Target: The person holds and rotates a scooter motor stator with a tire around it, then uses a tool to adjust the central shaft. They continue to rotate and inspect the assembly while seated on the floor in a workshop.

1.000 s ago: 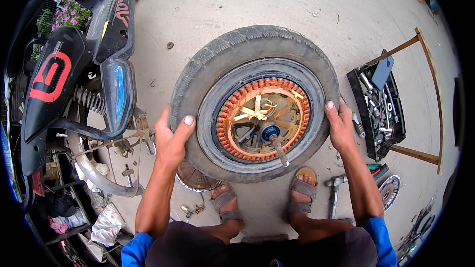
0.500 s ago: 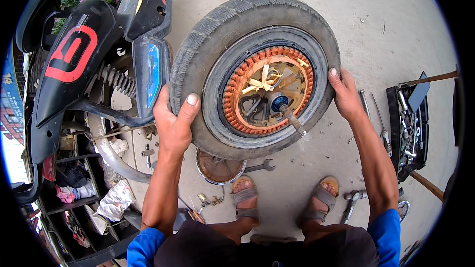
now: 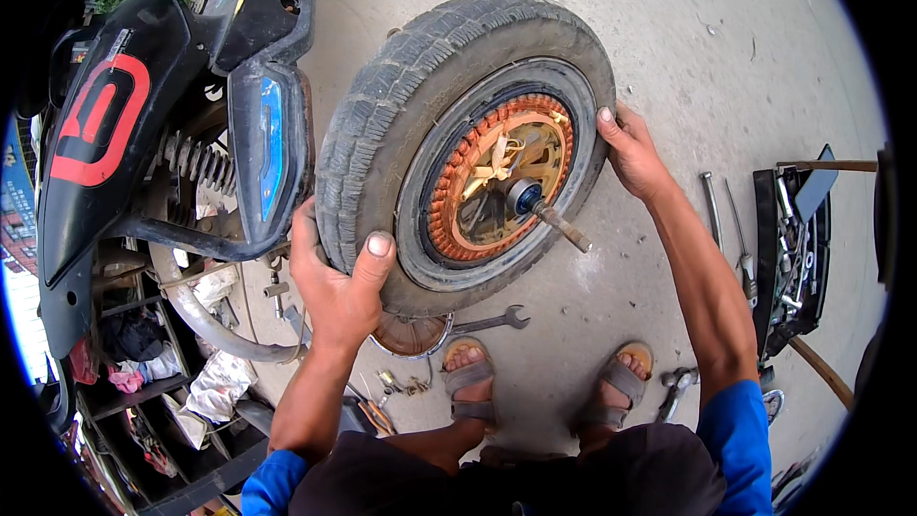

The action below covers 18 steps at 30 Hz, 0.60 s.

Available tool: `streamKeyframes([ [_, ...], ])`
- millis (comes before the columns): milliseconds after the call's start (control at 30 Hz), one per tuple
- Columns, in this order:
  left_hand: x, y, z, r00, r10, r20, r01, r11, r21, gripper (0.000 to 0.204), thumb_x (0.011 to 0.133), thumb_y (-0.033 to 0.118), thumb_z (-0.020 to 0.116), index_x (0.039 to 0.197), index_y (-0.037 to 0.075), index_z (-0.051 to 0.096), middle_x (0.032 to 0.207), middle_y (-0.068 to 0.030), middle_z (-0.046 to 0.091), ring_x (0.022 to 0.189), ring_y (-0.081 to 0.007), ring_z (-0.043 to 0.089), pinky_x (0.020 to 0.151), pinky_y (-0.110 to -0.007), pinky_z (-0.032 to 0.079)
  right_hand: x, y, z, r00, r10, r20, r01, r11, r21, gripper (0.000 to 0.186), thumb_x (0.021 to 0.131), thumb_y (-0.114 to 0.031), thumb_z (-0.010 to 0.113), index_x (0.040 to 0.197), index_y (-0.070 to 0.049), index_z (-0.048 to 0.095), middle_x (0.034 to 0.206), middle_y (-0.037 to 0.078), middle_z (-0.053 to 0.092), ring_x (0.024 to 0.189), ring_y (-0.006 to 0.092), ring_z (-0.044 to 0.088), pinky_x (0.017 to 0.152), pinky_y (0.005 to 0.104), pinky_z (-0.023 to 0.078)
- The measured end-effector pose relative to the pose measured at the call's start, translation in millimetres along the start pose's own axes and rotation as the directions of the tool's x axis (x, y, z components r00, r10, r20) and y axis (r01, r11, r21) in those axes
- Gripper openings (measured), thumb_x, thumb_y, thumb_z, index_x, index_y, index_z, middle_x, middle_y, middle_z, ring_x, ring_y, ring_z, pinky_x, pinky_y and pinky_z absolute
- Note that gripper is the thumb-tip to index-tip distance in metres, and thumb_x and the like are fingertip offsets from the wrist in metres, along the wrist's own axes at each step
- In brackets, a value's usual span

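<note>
A motor wheel with a worn black tyre point(image 3: 368, 172) is held up between my two hands, tilted so its open side faces right and toward me. Inside the rim shows a ring of copper windings point(image 3: 449, 201), with pale taped wires and a central axle point(image 3: 564, 227) sticking out. My left hand point(image 3: 339, 277) grips the tyre's lower left edge, thumb on the sidewall, the other fingers partly behind it. My right hand point(image 3: 630, 148) grips the tyre's right edge, its fingers partly hidden behind. Beneath the tyre, a round motor cover point(image 3: 413, 336) lies partly hidden on the floor.
A black electric scooter point(image 3: 124, 134) stands at the left, close to the tyre. An open-end wrench point(image 3: 492, 321) lies beside the cover. On the right are a toolbox point(image 3: 791, 258), a screwdriver point(image 3: 747, 268) and a ratchet point(image 3: 676, 390). A dark shelf point(image 3: 162, 420) holds rags at lower left.
The wheel has shifted left and turned, so more tread shows and the axle points further right. Both hands have kept their grip and moved with it; the right hand has come left.
</note>
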<state>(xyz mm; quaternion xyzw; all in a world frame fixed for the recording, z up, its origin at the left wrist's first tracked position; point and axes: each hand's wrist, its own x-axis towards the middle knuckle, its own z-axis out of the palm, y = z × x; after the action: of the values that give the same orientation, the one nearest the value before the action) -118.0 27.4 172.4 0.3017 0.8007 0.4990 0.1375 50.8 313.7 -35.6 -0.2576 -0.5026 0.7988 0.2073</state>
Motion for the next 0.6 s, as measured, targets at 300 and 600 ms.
streamKeyframes([
  [300,-23,-21,-5,0.995,-0.098,-0.016,0.098,0.995,0.005,0.069,0.09,0.036,0.08,0.133,-0.007,0.049,0.119,-0.0129,0.064,0.107,-0.0188,0.061,0.098,-0.035,0.048,-2,20,11,0.993,0.115,0.003,-0.113,0.983,-0.145,0.074,0.099,-0.051,0.066,0.138,0.011,0.052,0.124,0.019,0.066,0.115,0.0225,0.061,0.101,0.0354,0.049],
  [600,-32,-19,-11,0.993,-0.1,-0.067,0.1,0.995,-0.004,0.061,0.091,0.03,0.078,0.132,-0.006,0.051,0.12,-0.0127,0.064,0.107,-0.0186,0.061,0.099,-0.035,0.047,-5,24,30,0.992,0.125,-0.022,-0.127,0.974,-0.188,0.076,0.099,-0.053,0.064,0.136,0.013,0.053,0.123,0.023,0.066,0.116,0.0261,0.061,0.102,0.0375,0.049],
])
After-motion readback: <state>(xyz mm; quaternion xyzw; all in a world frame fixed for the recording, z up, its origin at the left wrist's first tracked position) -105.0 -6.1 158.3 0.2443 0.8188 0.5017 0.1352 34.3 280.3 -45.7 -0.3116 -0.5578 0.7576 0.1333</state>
